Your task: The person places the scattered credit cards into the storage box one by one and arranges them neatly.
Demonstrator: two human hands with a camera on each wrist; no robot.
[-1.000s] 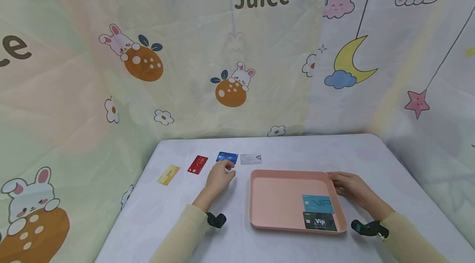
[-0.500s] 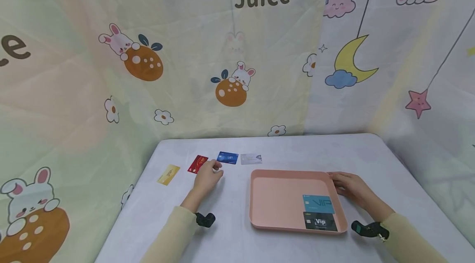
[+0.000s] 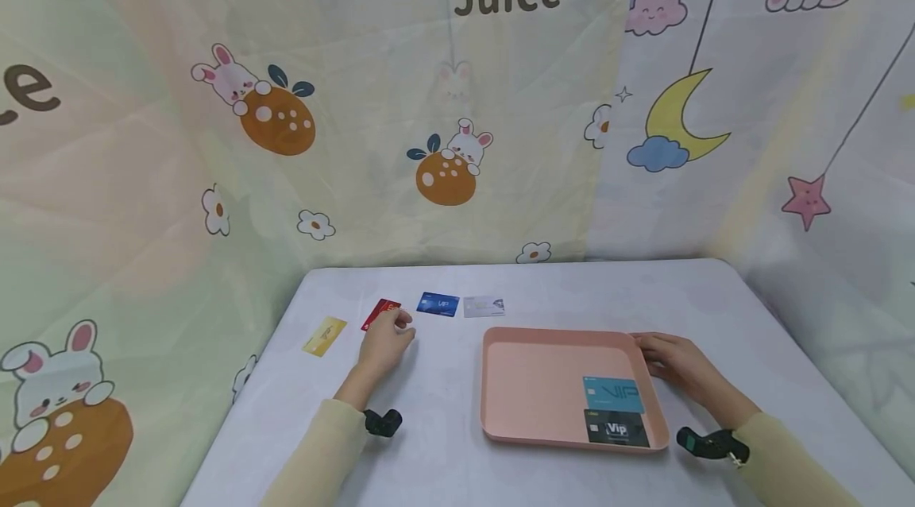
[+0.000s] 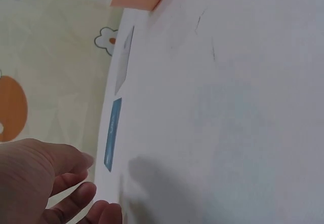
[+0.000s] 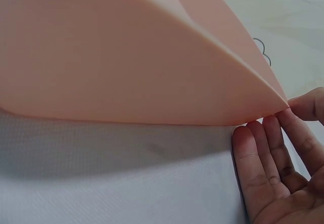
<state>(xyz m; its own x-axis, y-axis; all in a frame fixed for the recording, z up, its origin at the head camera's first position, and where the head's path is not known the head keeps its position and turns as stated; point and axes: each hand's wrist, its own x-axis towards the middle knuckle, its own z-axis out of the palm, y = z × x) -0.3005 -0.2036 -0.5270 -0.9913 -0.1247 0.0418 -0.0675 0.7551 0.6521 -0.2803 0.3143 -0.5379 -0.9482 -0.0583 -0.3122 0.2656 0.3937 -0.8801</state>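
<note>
My left hand [image 3: 386,342] hovers over the near part of a red VIP card [image 3: 381,310], its fingers loosely bent and apparently holding nothing. In the left wrist view the thumb and fingers stand apart, and the red card is out of sight there. At the far right corner of a pink tray [image 3: 543,392], my right hand [image 3: 675,364] pinches the rim between thumb and index finger, with the other fingers straight against the side. Inside the tray, at the right, lie a teal VIP card [image 3: 613,394] and a black VIP card [image 3: 616,427].
A gold card [image 3: 325,336] lies left of the red one. To its right along the back are a blue card [image 3: 438,304] and a silver card [image 3: 484,306]. Printed cloth [image 3: 379,133] hangs behind the white table [image 3: 443,459].
My left hand has moved left, away from the blue card and over the red card. The blue card is fully uncovered. My right hand and the tray have stayed put.
</note>
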